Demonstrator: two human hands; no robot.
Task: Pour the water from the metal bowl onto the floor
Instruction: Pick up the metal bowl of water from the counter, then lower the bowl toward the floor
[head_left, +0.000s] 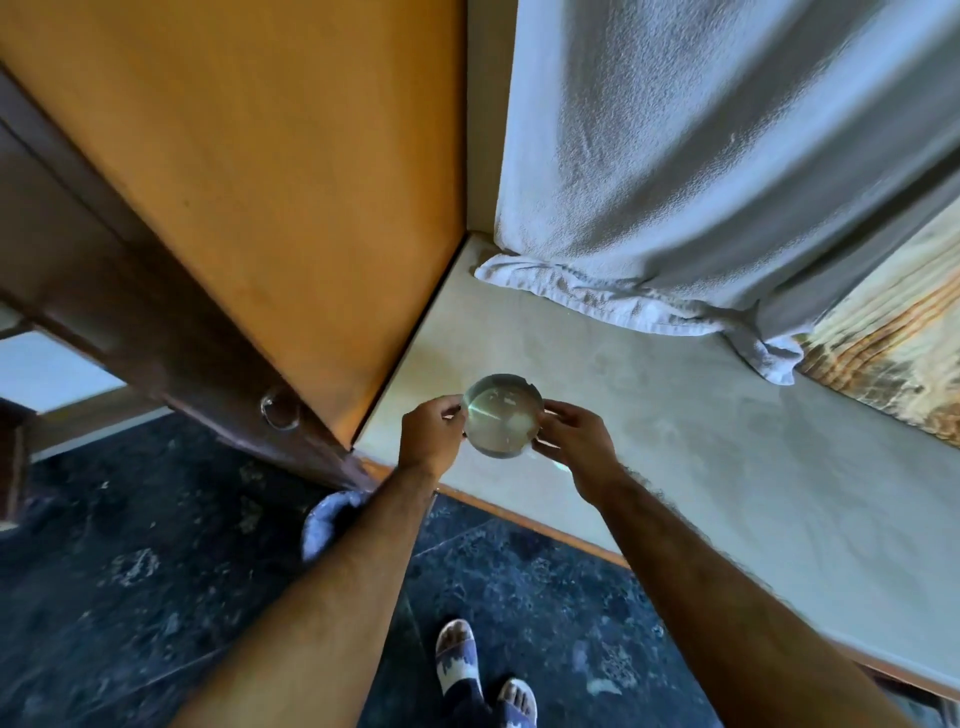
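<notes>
While both hands hold it, the bowl (502, 415) sits at frame centre, level, mouth up, over the pale ledge (675, 441) near its corner. I read the left hand (431, 434) as closed on the left rim and the right hand (571, 441) as closed on the right rim, fingers pinching opposite sides. Neither hand is nearer; the grip axis runs left to right across the bowl. Clear water appears to fill the bowl, its surface catching light. The dark floor (156, 571) lies toward the lower left and bottom of the frame, below the ledge edge. I judge the pour requires carrying the bowl toward the viewer, past that edge, then tilting it clear of the sandalled feet (457, 654).
</notes>
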